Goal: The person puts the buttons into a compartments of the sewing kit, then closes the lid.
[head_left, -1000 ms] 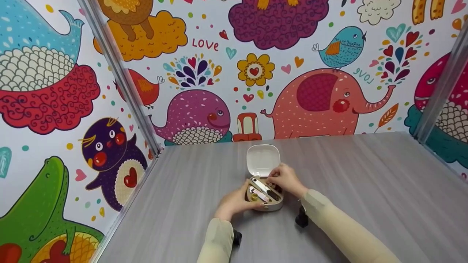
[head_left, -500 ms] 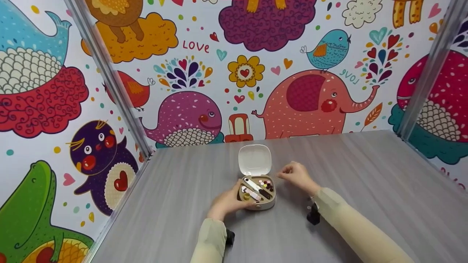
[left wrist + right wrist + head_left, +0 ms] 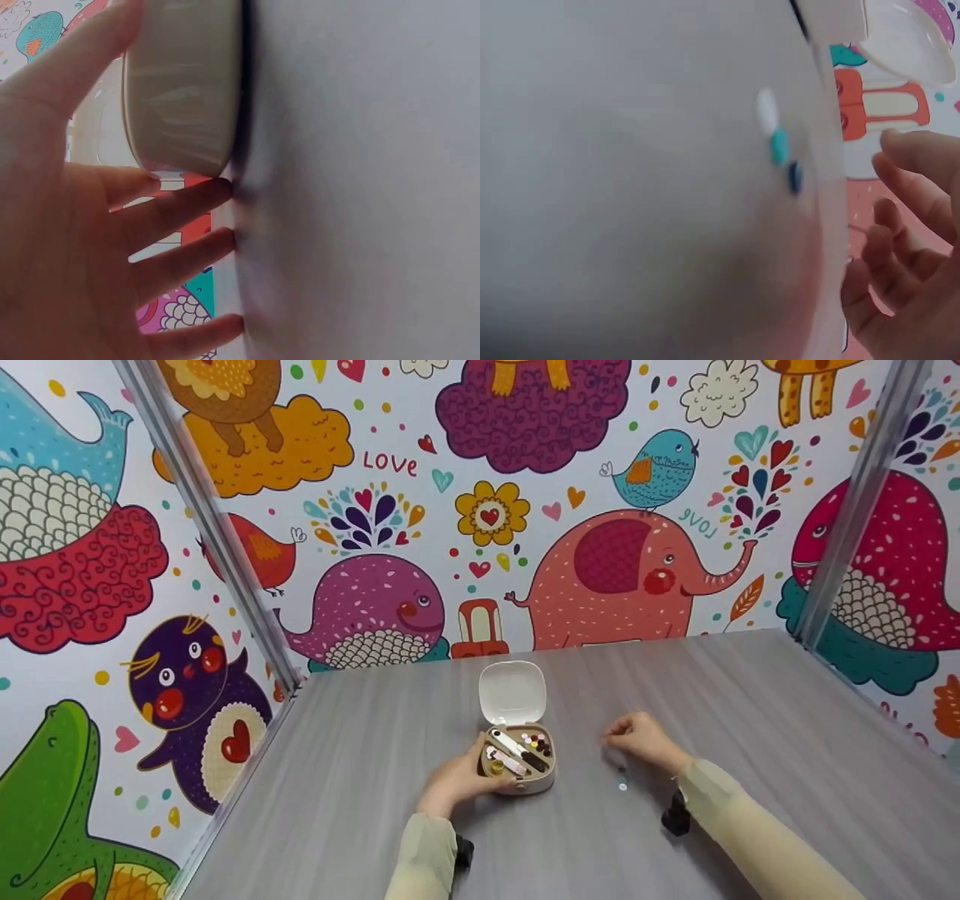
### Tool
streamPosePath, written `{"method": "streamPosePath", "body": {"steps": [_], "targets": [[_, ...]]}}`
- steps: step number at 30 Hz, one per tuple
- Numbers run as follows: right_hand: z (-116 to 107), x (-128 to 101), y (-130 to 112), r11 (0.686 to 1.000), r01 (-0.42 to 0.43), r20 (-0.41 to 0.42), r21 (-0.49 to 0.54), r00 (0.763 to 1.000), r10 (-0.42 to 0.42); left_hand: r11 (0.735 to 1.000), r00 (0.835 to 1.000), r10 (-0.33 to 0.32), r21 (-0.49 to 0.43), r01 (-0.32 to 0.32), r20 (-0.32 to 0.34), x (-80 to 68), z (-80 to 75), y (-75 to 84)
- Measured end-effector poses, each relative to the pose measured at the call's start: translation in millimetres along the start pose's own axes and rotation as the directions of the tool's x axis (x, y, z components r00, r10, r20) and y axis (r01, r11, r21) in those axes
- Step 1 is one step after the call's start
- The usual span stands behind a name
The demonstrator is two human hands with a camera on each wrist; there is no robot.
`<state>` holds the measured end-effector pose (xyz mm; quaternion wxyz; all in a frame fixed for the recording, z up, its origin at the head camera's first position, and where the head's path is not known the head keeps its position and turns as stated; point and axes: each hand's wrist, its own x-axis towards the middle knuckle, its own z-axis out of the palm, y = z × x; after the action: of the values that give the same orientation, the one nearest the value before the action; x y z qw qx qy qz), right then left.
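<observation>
A sewing box (image 3: 534, 784) stands on the table with its white lid (image 3: 512, 692) raised. My left hand (image 3: 452, 780) grips it, thumb along the front and forefinger at the back left; in the left wrist view the other fingers spread beside its wall. Inside lie several colored buttons (image 3: 535, 742), a white tool with a black end (image 3: 517, 748) and a small gold ring (image 3: 497, 766). My right hand (image 3: 641, 739) hovers right of the box, thumb and forefinger tips close together; I cannot tell what they pinch. Below it are white (image 3: 766, 111), teal (image 3: 779, 146) and dark blue (image 3: 796, 178) buttons.
The grey table (image 3: 360, 735) meets a cartoon-printed back wall (image 3: 420, 532) and a left panel (image 3: 45, 607). Metal posts (image 3: 225, 540) mark the corners. A black wrist mount (image 3: 676, 814) hangs under the right sleeve, close to the table.
My right hand has left the box's button compartment and moved right, uncovering the buttons in the box and those on the table. My left hand stays on the box; the head view has shifted.
</observation>
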<state>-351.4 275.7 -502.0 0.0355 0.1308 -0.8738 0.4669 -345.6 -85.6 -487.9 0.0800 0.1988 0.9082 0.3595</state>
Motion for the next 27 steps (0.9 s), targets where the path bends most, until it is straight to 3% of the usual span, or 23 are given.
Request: {"method": "streamPosePath", "body": {"steps": [5,12,27], "targets": [[-10,-10,11,0.998,0.056,0.1,0.008,0.993,-0.056,1.0,1.0,-0.002,-0.021,0.002,-0.001,0.3,-0.8,-1.6],[-23,-19,10,0.999,0.043,0.242,0.002,0.969,-0.042,1.0,1.0,-0.005,0.026,0.005,-0.001,1.3,0.5,-0.3],[-20,-20,14,0.991,0.112,0.236,-0.073,0.967,-0.092,0.999,1.0,-0.03,0.044,0.03,0.0,2.5,0.9,0.7]]}}
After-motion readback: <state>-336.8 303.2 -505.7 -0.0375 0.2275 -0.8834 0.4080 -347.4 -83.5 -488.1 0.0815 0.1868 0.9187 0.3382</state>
